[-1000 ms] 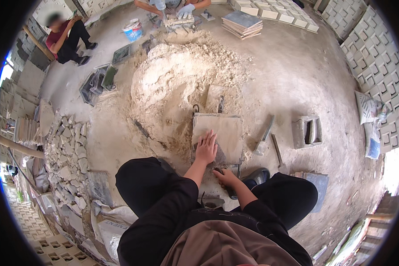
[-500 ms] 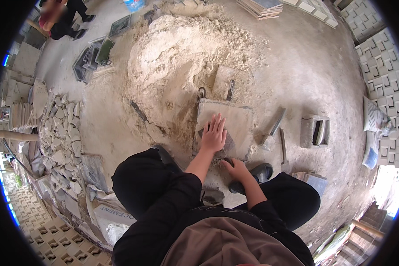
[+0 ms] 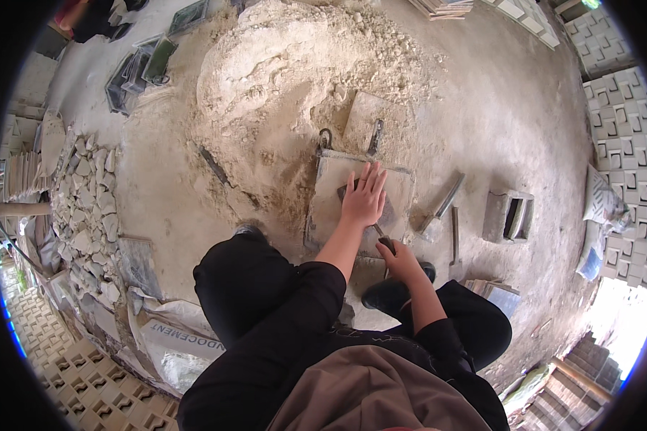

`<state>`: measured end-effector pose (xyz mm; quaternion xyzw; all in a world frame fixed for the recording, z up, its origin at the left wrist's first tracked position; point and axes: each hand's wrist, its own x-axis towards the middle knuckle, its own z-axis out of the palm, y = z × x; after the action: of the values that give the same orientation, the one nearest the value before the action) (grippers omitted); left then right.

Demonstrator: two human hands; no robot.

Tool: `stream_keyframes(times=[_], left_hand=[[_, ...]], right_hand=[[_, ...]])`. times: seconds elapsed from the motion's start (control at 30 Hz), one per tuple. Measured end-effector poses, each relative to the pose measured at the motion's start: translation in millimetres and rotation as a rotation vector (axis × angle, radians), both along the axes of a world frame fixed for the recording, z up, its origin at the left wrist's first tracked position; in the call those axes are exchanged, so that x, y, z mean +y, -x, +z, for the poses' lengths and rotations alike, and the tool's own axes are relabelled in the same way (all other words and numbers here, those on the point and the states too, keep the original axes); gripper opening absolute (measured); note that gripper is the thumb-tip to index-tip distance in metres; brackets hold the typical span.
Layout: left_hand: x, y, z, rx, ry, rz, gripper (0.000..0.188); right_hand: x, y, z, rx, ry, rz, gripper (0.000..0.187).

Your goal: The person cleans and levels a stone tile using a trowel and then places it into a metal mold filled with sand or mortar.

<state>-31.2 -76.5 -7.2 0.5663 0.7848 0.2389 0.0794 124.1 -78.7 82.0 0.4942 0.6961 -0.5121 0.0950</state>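
In front of me a square mould (image 3: 327,215) lies on the ground, filled level with pale sandy mix. My left hand (image 3: 364,197) is laid flat over the dark blade of a trowel (image 3: 387,217), fingers stretched toward the far edge. The palm hides much of the blade, which rests on the mix. Closed round the trowel's handle is my right hand (image 3: 404,260), near the mould's close edge. A metal loop (image 3: 325,138) stands at the far left corner of the mould.
Beyond the mould rises a heap of pale powder (image 3: 266,65), with a flat plate (image 3: 366,122) against it. Tools (image 3: 446,205) and a hollow block (image 3: 509,215) lie right. Broken rubble (image 3: 86,208) is piled left. Metal moulds (image 3: 133,75) sit far left, near another person (image 3: 93,20).
Both hands have shifted with the trowel, rightward and slightly away from me across the mould. My view has moved a little too.
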Motion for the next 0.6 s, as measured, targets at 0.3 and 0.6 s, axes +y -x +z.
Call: stream_keyframes(times=[0.3,0.6], left_hand=[[36,-9,1,0.000,0.005,-0.023,0.049],[61,-16,-2,-0.022,-0.042,-0.014,0.050]], right_hand=[[29,-12,-5,-0.019,-0.115,-0.007,0.043],[53,-19,-6,-0.065,-0.107,-0.013,0.044]])
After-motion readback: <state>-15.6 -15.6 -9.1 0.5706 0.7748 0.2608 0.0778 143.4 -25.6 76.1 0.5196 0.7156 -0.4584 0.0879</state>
